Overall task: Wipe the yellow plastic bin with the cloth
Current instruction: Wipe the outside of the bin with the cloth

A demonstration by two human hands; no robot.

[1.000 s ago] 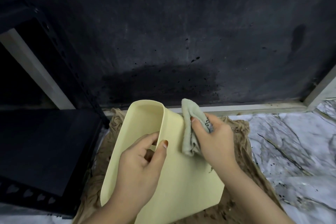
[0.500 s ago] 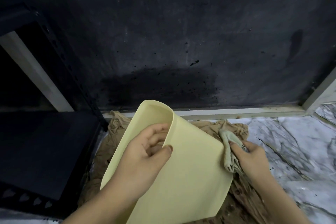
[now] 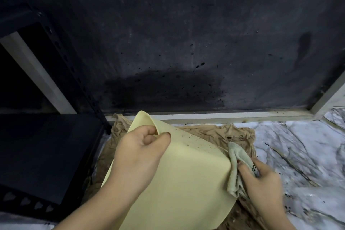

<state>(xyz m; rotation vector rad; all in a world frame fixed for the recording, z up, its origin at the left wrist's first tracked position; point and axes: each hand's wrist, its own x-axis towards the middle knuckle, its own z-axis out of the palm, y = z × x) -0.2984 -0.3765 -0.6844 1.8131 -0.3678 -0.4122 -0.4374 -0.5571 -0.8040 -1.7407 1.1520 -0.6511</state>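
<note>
**Bin tilted on the brown rag, cloth at its right edge**

The yellow plastic bin [image 3: 179, 183] lay tipped on its side over a crumpled brown rag [image 3: 211, 134], its pale outer wall facing up and its open mouth turned toward the left and away from the camera. A scatter of small dark specks marked the upper part of that wall. The left hand [image 3: 141, 157] gripped the rim near the top, fingers curled inside the opening and thumb pressed on the outside. The right hand [image 3: 261, 183] was clenched around a bunched pale green cloth [image 3: 237, 170], which touched the bin's right-hand corner edge.

The bin's lower portion ran out of the bottom of the frame, and its inside was hidden by the left hand and by its own wall. Part of the cloth was tucked under the right fingers, along with a small dark-dotted patch that was too small to make out.

To the right, marbled white floor [image 3: 298, 145] lay open, with dark flecks on it. Close behind the bin a pale baseboard [image 3: 224, 115] ran under a dark, stained wall [image 3: 186, 43]. A black metal shelf unit [image 3: 46, 145] stood just beside the rag on the left, its near edge cut off by the frame.
</note>
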